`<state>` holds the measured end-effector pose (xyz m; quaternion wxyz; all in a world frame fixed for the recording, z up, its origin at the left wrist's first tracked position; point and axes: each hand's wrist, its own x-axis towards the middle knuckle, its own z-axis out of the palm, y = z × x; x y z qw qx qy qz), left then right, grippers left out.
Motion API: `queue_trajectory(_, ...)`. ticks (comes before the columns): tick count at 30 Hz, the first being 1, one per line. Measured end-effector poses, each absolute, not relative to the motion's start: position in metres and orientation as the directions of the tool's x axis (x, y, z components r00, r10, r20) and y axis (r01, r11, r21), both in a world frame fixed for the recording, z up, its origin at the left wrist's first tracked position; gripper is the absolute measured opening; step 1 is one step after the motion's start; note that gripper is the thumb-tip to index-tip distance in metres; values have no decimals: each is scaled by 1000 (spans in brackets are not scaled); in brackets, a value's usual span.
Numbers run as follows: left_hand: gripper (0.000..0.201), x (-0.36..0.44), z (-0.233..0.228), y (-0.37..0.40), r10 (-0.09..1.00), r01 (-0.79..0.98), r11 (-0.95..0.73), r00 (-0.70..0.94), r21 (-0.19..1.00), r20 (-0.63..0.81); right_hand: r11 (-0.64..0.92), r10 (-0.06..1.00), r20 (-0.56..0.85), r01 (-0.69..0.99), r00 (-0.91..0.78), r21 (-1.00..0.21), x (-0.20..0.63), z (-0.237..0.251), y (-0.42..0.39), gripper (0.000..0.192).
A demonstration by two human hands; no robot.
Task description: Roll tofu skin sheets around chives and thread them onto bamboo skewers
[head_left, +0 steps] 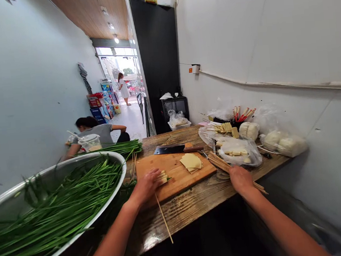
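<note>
At lower left, the big metal bowl (113,155) of green chives (51,208) hangs over the table's (190,206) front edge. My left hand (146,186) presses closed on a small tofu roll (162,178) on the cutting board (178,175), a skewer (164,217) poking toward me. My right hand (241,178) lies curled on the skewer pile (222,164), near the right edge. Open wood sits between. Bags (239,151) crowd the white wall.
</note>
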<state>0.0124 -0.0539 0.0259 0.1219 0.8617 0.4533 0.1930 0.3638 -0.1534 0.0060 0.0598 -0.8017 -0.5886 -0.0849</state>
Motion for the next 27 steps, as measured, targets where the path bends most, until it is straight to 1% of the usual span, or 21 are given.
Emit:
queue_trajectory(3,35,11,20,-52,811,697,-578,545,423,212,-272,941,215,962,262,19,372,4,-150,33)
queue_trajectory(7,35,10,14,-53,823,690,-565,514,452,244,-263,944,220,964,246,49,377,3,-145,33)
queue_trajectory(12,38,9,14,-55,818,692,-573,514,438,259,-208,957,223,975,186,78,383,3,-142,30)
queue_trajectory(17,39,11,13,-56,830,719,-557,497,415,253,-177,953,269,977,141,116,386,3,-142,26)
queue_trajectory(19,37,12,12,-55,823,713,-568,510,411,251,-155,944,305,985,125,78,387,1,-141,25)
queue_trajectory(22,37,13,9,-56,818,709,-573,521,410,243,-134,925,355,990,137,-32,391,-3,-134,24)
queue_trajectory(27,37,13,2,-59,809,706,-587,509,396,293,-157,905,362,966,224,-204,400,-3,-118,23)
